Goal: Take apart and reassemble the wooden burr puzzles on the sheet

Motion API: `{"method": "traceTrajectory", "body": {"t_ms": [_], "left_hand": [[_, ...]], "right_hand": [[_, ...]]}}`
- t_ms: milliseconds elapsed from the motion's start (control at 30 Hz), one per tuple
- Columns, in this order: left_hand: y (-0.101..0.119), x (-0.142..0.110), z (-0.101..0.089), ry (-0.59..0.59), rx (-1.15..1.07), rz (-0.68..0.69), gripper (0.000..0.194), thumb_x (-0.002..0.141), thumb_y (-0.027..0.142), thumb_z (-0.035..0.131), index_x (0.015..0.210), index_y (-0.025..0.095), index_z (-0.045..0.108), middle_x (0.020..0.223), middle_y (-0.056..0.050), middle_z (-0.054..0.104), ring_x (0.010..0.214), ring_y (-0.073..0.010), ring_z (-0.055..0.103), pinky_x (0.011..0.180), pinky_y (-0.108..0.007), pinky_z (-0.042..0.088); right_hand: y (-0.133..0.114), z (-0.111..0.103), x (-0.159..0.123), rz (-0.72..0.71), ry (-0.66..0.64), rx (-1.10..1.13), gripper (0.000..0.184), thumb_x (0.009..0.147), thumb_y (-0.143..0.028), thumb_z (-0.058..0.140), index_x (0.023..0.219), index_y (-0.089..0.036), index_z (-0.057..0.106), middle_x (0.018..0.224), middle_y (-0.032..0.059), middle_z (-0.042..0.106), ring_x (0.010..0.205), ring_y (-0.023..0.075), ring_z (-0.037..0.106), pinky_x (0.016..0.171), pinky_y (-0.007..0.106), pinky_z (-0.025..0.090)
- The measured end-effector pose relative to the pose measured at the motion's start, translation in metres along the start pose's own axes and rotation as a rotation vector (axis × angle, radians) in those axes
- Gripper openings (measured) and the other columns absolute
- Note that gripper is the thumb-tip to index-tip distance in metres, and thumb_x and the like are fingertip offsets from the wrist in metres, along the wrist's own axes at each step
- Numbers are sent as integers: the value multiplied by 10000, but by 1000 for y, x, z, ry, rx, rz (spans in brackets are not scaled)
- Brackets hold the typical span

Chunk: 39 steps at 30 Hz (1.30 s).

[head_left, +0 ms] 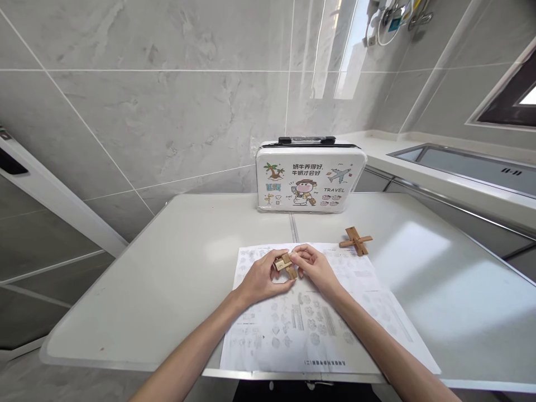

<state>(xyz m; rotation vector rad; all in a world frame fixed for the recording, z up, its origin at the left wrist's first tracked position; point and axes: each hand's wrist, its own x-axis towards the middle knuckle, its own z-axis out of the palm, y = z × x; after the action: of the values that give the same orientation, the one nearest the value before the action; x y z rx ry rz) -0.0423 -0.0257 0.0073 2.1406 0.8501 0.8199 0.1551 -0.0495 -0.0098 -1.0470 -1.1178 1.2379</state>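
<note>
Several interlocked wooden puzzle pieces (283, 263) are held just above a printed sheet. My left hand (260, 279) wraps round them from the left, thumb below and fingers behind. From the other side my right hand (315, 268) pinches the upper right part of the pieces between thumb and forefinger. The instruction sheet (293, 346) lies under both hands, covered in small line drawings and text. Right of my right hand, a cross-shaped wooden puzzle assembly (355, 241) rests at the sheet's upper right edge. My fingers partly hide the held pieces.
A white folding table (176, 279) carries everything, with a seam down its middle. At its back edge stands a white cartoon-printed case (307, 178) with a black handle, against the tiled wall (167, 111). A counter with a glass-topped hob (464, 164) runs along the right.
</note>
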Motion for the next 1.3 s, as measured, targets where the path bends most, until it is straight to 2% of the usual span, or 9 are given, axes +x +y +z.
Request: {"method": "traceTrajectory", "body": {"t_ms": [133,267,433,533,700,833,933,1133,1300], "left_hand": [[2,0,0,3,-15,-3,598,797,305,787,1342,257,546,983,-18,680,678,-139,552,656,-275,483],[7,2,3,27,-108,-74,588,776,321,806,1299,229,553,937,-21,675,695,-149,578,641,-271,487],[12,7,3,141,-258,-180,567,763,298,808,1255,197,545,964,-32,670,706,-132,581,656,-258,479],[13,10,0,206,-325,-229,560,756,292,814,1237,191,545,963,-25,657,704,-118,569,658,-246,463],[7,12,-2,270,-376,-283,539,761,341,826,1207,197,560,1040,-47,677,744,-122,592,671,-244,462],[1,12,-1,274,-368,-298,552,769,360,829,1223,200,559,1083,-62,692,753,-122,592,653,-238,453],[0,12,0,280,-359,-304,556,769,360,827,1227,199,557,1065,-57,696,744,-118,576,635,-230,439],[2,13,0,297,-370,-320,551,771,359,818,1229,199,555,1064,-54,698,689,-96,527,616,-224,422],[3,14,0,292,-331,-314,568,766,338,810,1251,196,551,1046,-51,700,685,-96,527,613,-225,422]], "right_hand": [[-2,1,0,-2,-13,-4,431,821,-593,802,975,-216,661,816,26,711,575,133,543,532,280,453],[1,2,1,-25,23,-30,464,845,-633,757,1022,-215,660,838,46,720,616,164,591,526,290,466],[6,-5,3,-102,243,-299,473,952,-673,584,1029,-211,649,759,37,701,640,195,626,613,330,500],[12,-10,5,-215,345,-528,380,989,-579,558,988,-213,660,918,75,716,817,233,662,721,364,520],[25,-12,8,-366,323,-804,271,972,-458,596,1086,-226,677,1095,110,649,1044,294,613,917,461,510],[32,-12,5,-353,303,-889,407,917,-502,698,1231,-248,650,1193,128,600,1168,347,552,982,513,491],[34,-14,4,-345,227,-914,478,878,-505,756,1260,-248,629,1185,122,604,1142,345,563,976,511,498],[33,-20,6,-344,120,-902,161,982,-361,633,1088,-242,660,1074,93,668,1039,300,616,934,463,507],[24,-17,3,-349,106,-903,149,1012,-372,601,1078,-251,658,1007,73,703,958,282,647,887,430,512]]}}
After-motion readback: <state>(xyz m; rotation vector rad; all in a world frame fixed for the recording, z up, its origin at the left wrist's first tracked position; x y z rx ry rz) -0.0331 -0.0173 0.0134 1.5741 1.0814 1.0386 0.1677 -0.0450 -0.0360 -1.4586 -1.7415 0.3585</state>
